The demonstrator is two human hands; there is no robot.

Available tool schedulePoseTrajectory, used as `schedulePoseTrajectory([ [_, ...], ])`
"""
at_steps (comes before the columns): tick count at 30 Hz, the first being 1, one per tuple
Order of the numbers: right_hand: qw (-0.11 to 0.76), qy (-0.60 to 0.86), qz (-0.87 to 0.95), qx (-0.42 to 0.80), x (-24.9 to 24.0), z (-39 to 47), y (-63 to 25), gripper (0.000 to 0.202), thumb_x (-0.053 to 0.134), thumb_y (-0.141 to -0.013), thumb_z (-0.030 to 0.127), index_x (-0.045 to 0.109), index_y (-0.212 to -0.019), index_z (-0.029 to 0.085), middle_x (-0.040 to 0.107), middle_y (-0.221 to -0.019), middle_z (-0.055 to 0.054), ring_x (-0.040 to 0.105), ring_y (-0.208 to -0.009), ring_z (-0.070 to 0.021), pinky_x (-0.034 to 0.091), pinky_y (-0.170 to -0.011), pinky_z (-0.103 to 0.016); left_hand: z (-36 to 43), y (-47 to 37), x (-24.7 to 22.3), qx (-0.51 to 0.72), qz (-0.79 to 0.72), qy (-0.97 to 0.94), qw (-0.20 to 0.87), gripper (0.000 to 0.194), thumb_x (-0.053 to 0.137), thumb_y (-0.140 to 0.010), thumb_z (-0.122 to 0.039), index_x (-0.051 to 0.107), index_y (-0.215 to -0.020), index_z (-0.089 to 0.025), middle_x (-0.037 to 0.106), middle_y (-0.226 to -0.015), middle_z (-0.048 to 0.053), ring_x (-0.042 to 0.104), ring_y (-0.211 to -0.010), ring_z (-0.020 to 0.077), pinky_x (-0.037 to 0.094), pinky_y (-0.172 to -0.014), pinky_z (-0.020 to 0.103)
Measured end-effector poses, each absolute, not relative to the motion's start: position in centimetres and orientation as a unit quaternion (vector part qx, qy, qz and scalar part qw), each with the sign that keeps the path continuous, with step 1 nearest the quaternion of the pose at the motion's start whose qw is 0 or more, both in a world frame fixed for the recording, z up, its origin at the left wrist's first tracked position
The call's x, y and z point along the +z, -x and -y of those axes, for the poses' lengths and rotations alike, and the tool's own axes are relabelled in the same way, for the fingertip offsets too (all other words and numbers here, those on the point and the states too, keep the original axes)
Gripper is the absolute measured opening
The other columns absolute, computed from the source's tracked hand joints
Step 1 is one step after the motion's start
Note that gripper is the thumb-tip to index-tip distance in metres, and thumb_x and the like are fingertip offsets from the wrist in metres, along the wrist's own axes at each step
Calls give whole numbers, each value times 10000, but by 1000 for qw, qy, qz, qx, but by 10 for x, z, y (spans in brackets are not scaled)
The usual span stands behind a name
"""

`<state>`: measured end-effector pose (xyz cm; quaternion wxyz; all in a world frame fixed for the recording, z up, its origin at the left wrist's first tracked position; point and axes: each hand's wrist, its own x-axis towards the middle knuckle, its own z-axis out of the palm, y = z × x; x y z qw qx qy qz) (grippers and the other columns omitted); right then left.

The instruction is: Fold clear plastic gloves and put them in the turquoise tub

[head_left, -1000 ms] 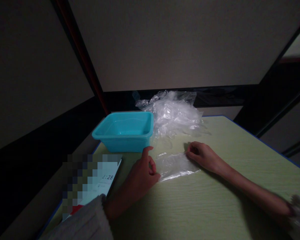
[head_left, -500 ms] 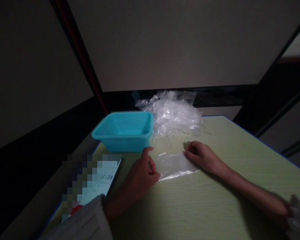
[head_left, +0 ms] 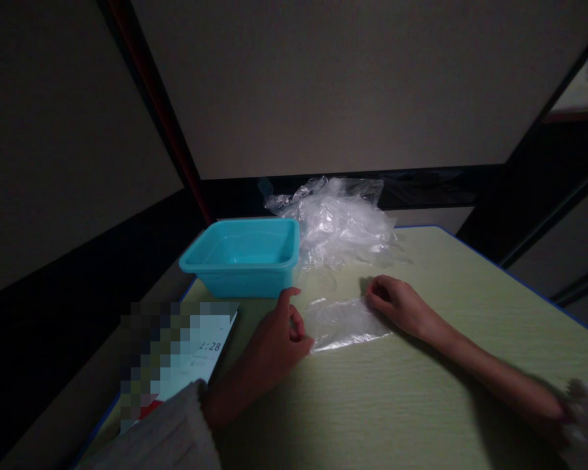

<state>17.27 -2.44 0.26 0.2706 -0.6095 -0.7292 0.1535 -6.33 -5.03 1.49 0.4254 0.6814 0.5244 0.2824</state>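
Observation:
A clear plastic bag (head_left: 345, 323), folded into a flat strip, lies on the table between my two hands. My left hand (head_left: 279, 339) is closed at its left end, thumb and curled fingers pinching the near left corner while the index finger reaches forward. At the far right corner, my right hand (head_left: 402, 307) has its thumb and fingers pressed together on the bag's edge. Behind the strip rises a loose heap of crumpled clear plastic bags (head_left: 336, 219). An open turquoise plastic basin (head_left: 245, 281) stands just beyond my left hand, with none of the bags visible inside.
A lit tablet or phone (head_left: 198, 352), partly pixelated, lies at the table's left side near my sleeve. The pale wood-grain table (head_left: 372, 405) has a blue edge. A panelled wall (head_left: 323, 85) stands close behind the heap and basin.
My right hand has shifted slightly to the right along the bag's far edge. The left hand, basin and heap look unmoved.

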Motion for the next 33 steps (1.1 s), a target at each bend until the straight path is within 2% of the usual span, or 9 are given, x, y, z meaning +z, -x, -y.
schedulePoseTrajectory([
  [4, 269, 607, 731, 158, 3, 25, -171, 107, 466, -728, 306, 494, -704, 206, 545, -605, -22, 494, -537, -167, 353, -498, -276, 50, 63, 17, 275, -526, -681, 429, 611, 548, -634, -4, 331, -1164, -218, 473, -702, -92, 523, -566, 90, 375, -536, 199],
  [13, 273, 597, 737, 163, -1, 24, -174, 106, 469, -748, 277, 483, -664, 214, 547, -618, -25, 502, -565, -177, 352, -528, -288, 51, 62, 17, 277, -528, -681, 426, 603, 552, -631, -13, 343, -1160, -213, 473, -699, -92, 522, -559, 89, 374, -531, 199],
  [21, 288, 542, 750, 247, 5, 19, -183, 153, 407, -803, 284, 515, -732, 203, 583, -713, -46, 549, -671, -187, 433, -634, -310, 51, 63, 16, 275, -524, -688, 421, 594, 553, -640, -11, 338, -1160, -199, 474, -705, -89, 516, -559, 91, 371, -532, 205],
  [27, 286, 529, 747, 285, 5, 21, -184, 146, 490, -765, 337, 495, -731, 194, 490, -628, 1, 460, -559, -150, 372, -505, -269, 51, 62, 20, 267, -534, -680, 426, 577, 548, -640, -8, 343, -1142, -206, 464, -700, -95, 514, -555, 88, 369, -534, 204],
  [33, 285, 536, 743, 282, 2, 20, -184, 109, 481, -753, 285, 510, -717, 186, 520, -657, -24, 467, -594, -160, 371, -534, -282, 51, 62, 21, 264, -535, -680, 426, 576, 558, -642, -5, 339, -1138, -199, 465, -715, -90, 512, -556, 87, 371, -526, 198],
])
